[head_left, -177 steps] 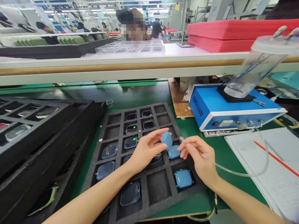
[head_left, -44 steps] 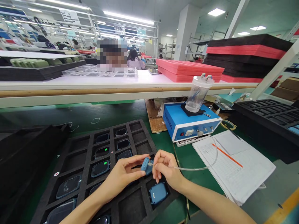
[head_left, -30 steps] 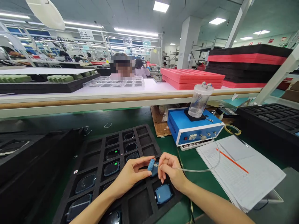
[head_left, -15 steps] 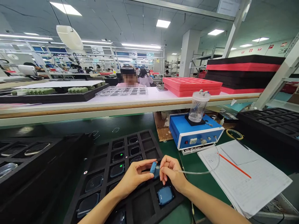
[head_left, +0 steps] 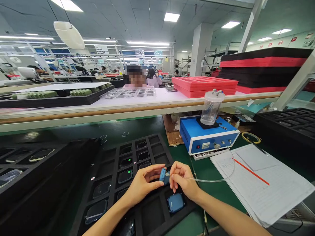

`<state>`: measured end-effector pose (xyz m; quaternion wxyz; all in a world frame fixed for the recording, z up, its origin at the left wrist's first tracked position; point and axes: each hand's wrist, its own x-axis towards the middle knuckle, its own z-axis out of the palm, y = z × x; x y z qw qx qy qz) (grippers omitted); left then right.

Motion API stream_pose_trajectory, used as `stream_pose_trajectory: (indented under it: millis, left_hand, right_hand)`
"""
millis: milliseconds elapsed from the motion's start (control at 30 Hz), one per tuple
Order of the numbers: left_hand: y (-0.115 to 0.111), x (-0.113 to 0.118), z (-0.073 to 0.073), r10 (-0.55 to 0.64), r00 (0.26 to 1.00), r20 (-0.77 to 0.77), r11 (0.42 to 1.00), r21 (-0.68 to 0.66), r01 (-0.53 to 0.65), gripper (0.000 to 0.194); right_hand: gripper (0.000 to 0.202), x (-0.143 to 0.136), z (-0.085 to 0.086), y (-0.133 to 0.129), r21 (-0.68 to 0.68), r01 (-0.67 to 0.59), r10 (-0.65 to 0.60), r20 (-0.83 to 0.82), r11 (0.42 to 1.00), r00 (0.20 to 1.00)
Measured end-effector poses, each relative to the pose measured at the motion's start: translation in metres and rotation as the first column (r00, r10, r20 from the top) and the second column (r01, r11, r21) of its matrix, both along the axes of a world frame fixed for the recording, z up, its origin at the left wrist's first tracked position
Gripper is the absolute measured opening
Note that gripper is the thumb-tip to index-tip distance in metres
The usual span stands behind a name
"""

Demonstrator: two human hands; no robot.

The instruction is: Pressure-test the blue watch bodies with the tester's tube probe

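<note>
My left hand (head_left: 145, 183) pinches a small blue watch case (head_left: 162, 174) by its edges, between thumb and fingers, with its side turned toward my right hand. In my right hand (head_left: 182, 178) is the end of a clear thin tube (head_left: 214, 181). The tube's pale tip meets or nearly meets the side of the case; actual contact is too small to tell. Both hands are above a black foam tray (head_left: 151, 216). Another blue watch case (head_left: 175, 202) lies back up in a pocket below my right hand. Dark-faced watch cases (head_left: 125, 176) fill several other pockets.
The tube runs to a blue machine (head_left: 209, 139) carrying a clear cylinder (head_left: 212, 108). Papers (head_left: 265, 177) with a red strip lie at right. Black foam trays (head_left: 49, 183) stand at left. A shelf (head_left: 137, 109) crosses ahead, bearing red foam trays (head_left: 204, 86). A person sits beyond it.
The view has shifted slightly, so the machine and papers appear a little farther right. My hands keep the same hold on the watch case and tube.
</note>
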<state>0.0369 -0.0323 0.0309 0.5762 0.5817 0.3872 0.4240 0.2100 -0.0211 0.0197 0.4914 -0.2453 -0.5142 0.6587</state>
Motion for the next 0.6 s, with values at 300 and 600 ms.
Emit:
stream_pose_trajectory:
  millis: [300,600]
  left_hand:
    - [-0.012,-0.003,0.001,0.278,0.908,-0.313,0.897,0.424,-0.129,0.051]
    - [-0.012,-0.005,0.003,0.332,0.863,-0.381,0.8,0.598,-0.044,0.047]
  right_hand:
    - [0.006,0.003,0.0,-0.003,0.076,-0.03,0.03,0.006,0.997,1.0]
    - [0.01,0.005,-0.002,-0.004,0.113,-0.045,0.045,0.006,0.993,0.999]
